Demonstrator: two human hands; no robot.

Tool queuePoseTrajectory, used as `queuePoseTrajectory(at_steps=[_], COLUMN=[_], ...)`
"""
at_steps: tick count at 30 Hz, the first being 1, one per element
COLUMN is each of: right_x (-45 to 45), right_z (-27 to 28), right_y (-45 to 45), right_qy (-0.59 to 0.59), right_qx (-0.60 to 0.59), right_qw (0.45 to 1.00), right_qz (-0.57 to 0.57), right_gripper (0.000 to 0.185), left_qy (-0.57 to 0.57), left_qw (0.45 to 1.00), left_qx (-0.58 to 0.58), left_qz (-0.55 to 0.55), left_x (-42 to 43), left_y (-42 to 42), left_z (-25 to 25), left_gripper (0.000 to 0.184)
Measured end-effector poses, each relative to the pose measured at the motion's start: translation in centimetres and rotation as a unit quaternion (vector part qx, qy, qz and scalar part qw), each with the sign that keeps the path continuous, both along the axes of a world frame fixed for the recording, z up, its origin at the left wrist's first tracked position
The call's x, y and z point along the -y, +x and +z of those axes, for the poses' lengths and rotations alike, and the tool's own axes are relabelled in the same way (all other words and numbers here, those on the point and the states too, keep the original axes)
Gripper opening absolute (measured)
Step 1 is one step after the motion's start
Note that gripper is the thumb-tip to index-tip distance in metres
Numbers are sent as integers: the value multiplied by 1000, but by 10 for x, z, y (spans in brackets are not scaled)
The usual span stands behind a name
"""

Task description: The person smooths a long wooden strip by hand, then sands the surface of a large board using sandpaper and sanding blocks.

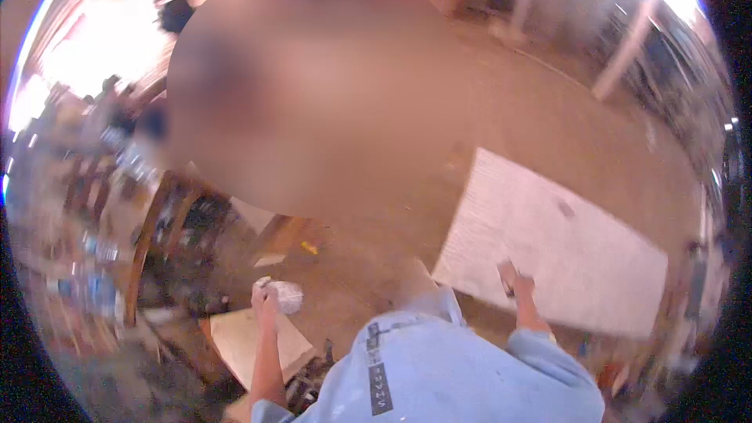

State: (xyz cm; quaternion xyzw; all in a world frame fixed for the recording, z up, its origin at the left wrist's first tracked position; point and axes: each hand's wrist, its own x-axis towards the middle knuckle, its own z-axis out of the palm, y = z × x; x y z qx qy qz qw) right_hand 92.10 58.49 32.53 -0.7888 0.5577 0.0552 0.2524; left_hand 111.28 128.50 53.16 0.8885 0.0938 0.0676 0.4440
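My left hand (265, 296) is closed on a whitish, rounded object (286, 297) that looks like a crumpled bundle; blur hides what it is. Below that hand lies a pale square board (258, 342). On the right, my right hand (517, 278) is over the near edge of a large white sheet (556, 247) with a dark smudge on it. Its fingers look bent around something small and dark that I cannot make out.
A small yellow item (309, 248) lies on the brown floor (376, 258). Wooden frames and blurred clutter stand at the left, with blue-tinted bottles (98, 291) among them. Posts (627, 51) rise at the upper right. A large blurred patch hides the upper middle.
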Motion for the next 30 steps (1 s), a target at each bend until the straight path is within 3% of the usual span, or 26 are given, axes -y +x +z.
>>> queuePoseTrajectory(at_steps=[1,2,3,7,8,10,12,13,15,17,19,21,23,25,29,30], right_x=[-3,-27,-35,-19,-15,-9,6,14,19,51,75,108,141,169,179,173], right_z=[12,73,99,58,43,22,6,10,22,18,30,35,40,65,68,23], right_y=[-4,12,24,42,45,68,97,110,122,136,146,151,158,186,226,223], right_qy=[-16,-13,-10,12,-38,-85,86,87,7,16,110,72,36,56,35,-32], right_qx=[4,35,73,72,46,19,-5,-4,11,31,23,-10,-44,-8,-53,0], right_qw=[1000,999,997,994,998,996,991,990,996,999,980,984,985,969,989,988], right_qz=[-25,-23,-14,-81,-26,19,-98,-113,84,34,-164,-163,-161,-240,-130,-149], right_gripper=[39,38,38,38,37,37,35,35,32,31,32,33,33,33,36,38], left_qy=[-5,-88,-164,-250,-271,-244,-218,-150,-82,-102,-165,-298,-93,-19,-9,-9], left_qw=[999,994,982,941,924,915,902,913,914,922,918,888,938,946,934,931], left_qx=[-18,-57,-94,-195,-216,-244,-269,-242,-223,-221,-244,-274,-170,-230,-305,-314], left_qz=[-42,-20,11,-122,-162,-207,-258,-291,-328,-301,-265,-220,-288,-228,-183,-186], left_x=[19,39,61,195,216,251,284,299,314,335,361,361,384,341,369,385], left_y=[16,25,36,70,79,108,154,178,217,276,327,376,410,457,501,517], left_z=[-12,-25,-33,-20,-29,-42,-54,-56,-65,-78,-64,-85,-59,-129,-116,-117], left_gripper=[27,29,31,35,34,33,32,30,28,26,24,24,25,26,27,27])
